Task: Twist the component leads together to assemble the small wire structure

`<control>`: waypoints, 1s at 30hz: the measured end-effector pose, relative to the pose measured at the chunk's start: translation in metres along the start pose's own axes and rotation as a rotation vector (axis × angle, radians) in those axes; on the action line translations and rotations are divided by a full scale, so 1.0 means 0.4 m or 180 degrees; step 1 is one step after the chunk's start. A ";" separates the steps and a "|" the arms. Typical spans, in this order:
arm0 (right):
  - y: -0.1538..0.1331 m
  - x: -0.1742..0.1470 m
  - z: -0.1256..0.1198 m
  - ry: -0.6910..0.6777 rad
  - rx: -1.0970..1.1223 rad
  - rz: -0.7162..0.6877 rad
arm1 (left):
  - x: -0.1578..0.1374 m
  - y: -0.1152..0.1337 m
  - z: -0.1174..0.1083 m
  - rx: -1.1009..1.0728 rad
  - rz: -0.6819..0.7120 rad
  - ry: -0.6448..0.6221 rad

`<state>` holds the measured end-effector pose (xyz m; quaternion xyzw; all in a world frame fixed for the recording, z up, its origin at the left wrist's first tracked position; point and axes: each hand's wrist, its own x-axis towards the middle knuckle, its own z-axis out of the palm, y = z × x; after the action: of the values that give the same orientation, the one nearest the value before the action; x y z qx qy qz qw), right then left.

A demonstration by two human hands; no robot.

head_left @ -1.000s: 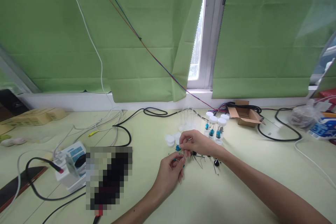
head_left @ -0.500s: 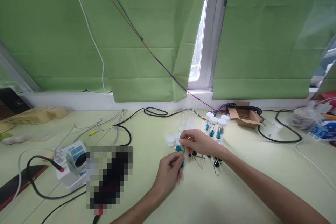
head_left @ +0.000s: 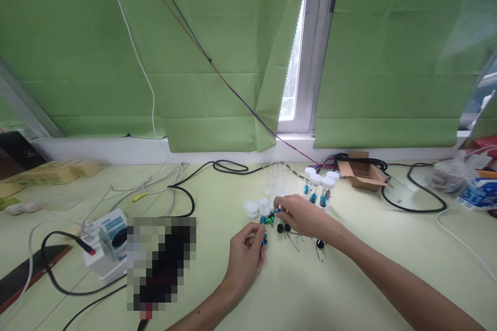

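Note:
My left hand (head_left: 246,251) is closed in a pinch, with a small blue part (head_left: 264,239) showing at its fingers. My right hand (head_left: 301,214) reaches down to the pile of small parts, its fingertips closed around another little blue part (head_left: 277,210). Between the hands lie green pieces (head_left: 269,221) and a further blue piece (head_left: 263,220). Just right of them are black round knobs (head_left: 280,228) with thin bent metal rods (head_left: 292,239). White caps (head_left: 251,209) sit behind my left hand. The exact kind of the small parts is too small to tell.
Clear vials with white lids (head_left: 316,180) and blue parts inside stand behind my right hand, near empty clear tubes (head_left: 276,178). An open cardboard box (head_left: 364,178) is at the back right. Black cable (head_left: 231,166) and a white power strip (head_left: 103,248) lie left.
My hands have moved apart. The right one has gone slightly right and down to the pile, leaving the green pieces in view; the left has shifted slightly left.

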<state>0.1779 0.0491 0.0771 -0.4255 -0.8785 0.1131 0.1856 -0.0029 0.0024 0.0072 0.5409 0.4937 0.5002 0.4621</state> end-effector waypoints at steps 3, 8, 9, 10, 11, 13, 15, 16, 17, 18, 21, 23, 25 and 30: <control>-0.009 -0.022 0.029 -0.0078 -0.0463 0.0033 | 0.000 -0.002 -0.001 -0.0025 0.0013 0.0018; -0.007 -0.064 0.072 0.0201 -0.0902 0.0149 | 0.003 -0.005 0.000 0.0033 0.0018 0.0038; -0.004 -0.073 0.078 0.0306 -0.0910 0.0125 | 0.004 -0.004 0.000 0.0052 0.0026 0.0048; -0.001 -0.082 0.083 0.0405 -0.0879 0.0108 | 0.005 -0.003 0.000 0.0066 0.0035 0.0058; 0.003 -0.092 0.089 0.0510 -0.0832 0.0121 | 0.006 -0.002 0.001 0.0075 0.0042 0.0070; 0.012 -0.112 0.104 0.0700 -0.0702 -0.0003 | 0.006 -0.001 0.001 0.0079 0.0060 0.0094; 0.023 -0.131 0.123 0.0918 -0.0593 -0.0062 | 0.005 0.001 0.001 0.0061 0.0066 0.0101; 0.027 -0.138 0.134 0.0976 -0.0552 -0.0068 | 0.004 0.002 0.001 0.0043 0.0067 0.0096; 0.032 -0.144 0.144 0.1001 -0.0517 -0.0055 | 0.004 0.002 0.001 0.0032 0.0068 0.0107; 0.035 -0.148 0.152 0.1001 -0.0497 -0.0003 | 0.003 0.003 0.001 0.0035 0.0071 0.0106; 0.042 -0.150 0.170 0.0973 -0.0520 0.0159 | 0.002 0.003 0.002 0.0039 0.0085 0.0117; 0.044 -0.146 0.175 0.0960 -0.0533 0.0207 | 0.002 0.003 0.003 0.0034 0.0088 0.0104; 0.046 -0.142 0.178 0.0957 -0.0551 0.0206 | 0.002 0.003 0.004 0.0020 0.0072 0.0089; 0.050 -0.136 0.182 0.0942 -0.0559 0.0208 | 0.001 0.001 0.004 -0.0032 0.0045 0.0089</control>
<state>0.1921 0.0153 -0.0086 -0.4804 -0.8337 -0.0221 0.2712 -0.0014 0.0027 0.0076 0.5350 0.4938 0.5134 0.4543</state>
